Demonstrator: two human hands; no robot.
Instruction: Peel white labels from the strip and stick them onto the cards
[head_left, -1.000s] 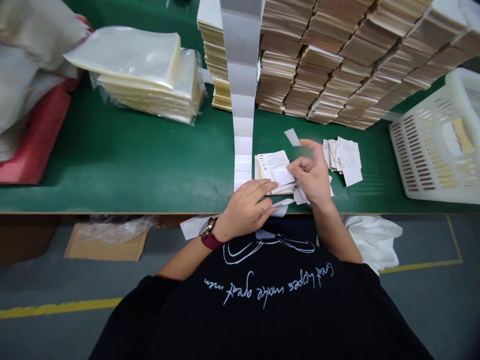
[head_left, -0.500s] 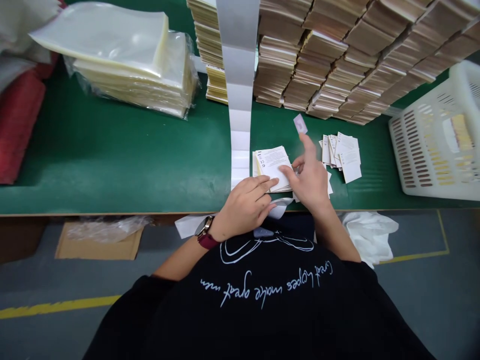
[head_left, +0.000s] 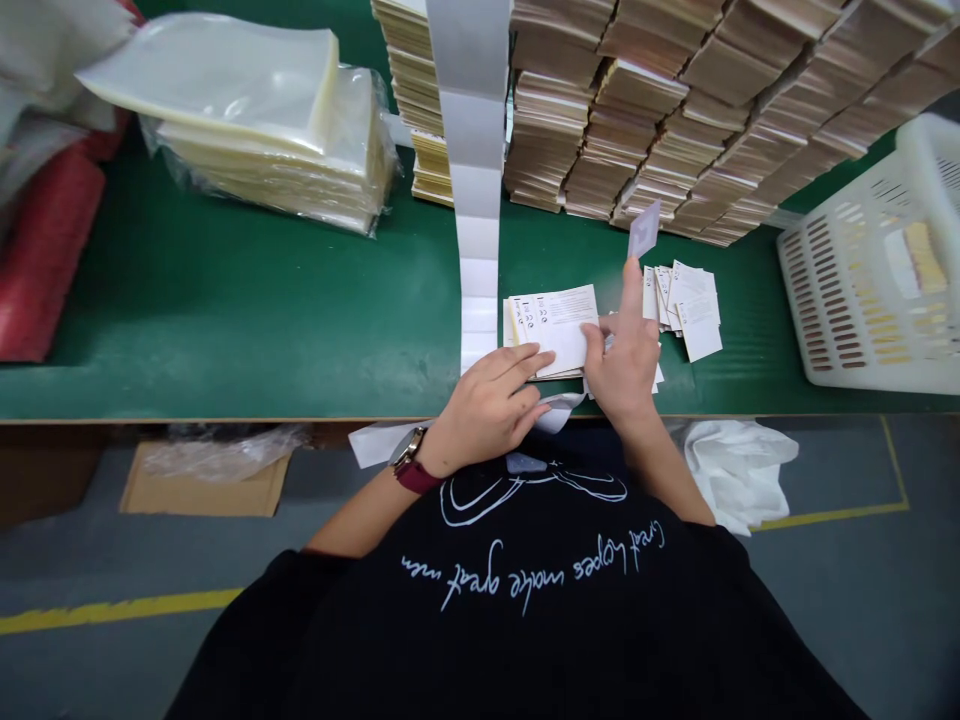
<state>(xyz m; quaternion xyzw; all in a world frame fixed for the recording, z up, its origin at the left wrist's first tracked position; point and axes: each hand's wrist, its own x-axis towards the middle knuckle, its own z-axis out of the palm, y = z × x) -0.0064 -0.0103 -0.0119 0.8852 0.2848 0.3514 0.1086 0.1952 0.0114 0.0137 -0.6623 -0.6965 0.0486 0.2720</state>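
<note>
A small stack of printed white leaflets point(head_left: 525, 315) lies fanned near the table's front edge. The top leaflet point(head_left: 566, 318) sticks out to the right. My left hand point(head_left: 491, 398) rests on the stack's near side with its fingers stretched out flat. The thumb of my right hand point(head_left: 626, 360) presses on the right edge of the top leaflet, with other fingers behind it, partly hidden. On the tip of my raised right index finger sits a small pale, see-through sticker point(head_left: 643, 232). More leaflets point(head_left: 694, 300) lie loosely piled to the right.
A long white paper strip point(head_left: 478, 240) runs down the green table point(head_left: 300, 330) to the left of the stack. Tall stacks of folded leaflets point(head_left: 630, 130) stand behind. A white slotted basket point(head_left: 847, 290) is at right, and wrapped clear bags point(head_left: 262, 150) lie at left.
My right hand has shifted slightly right, and the top leaflet has slid right and fanned out from the stack. The sticker on the index finger has moved up and right. My left hand has hardly moved.
</note>
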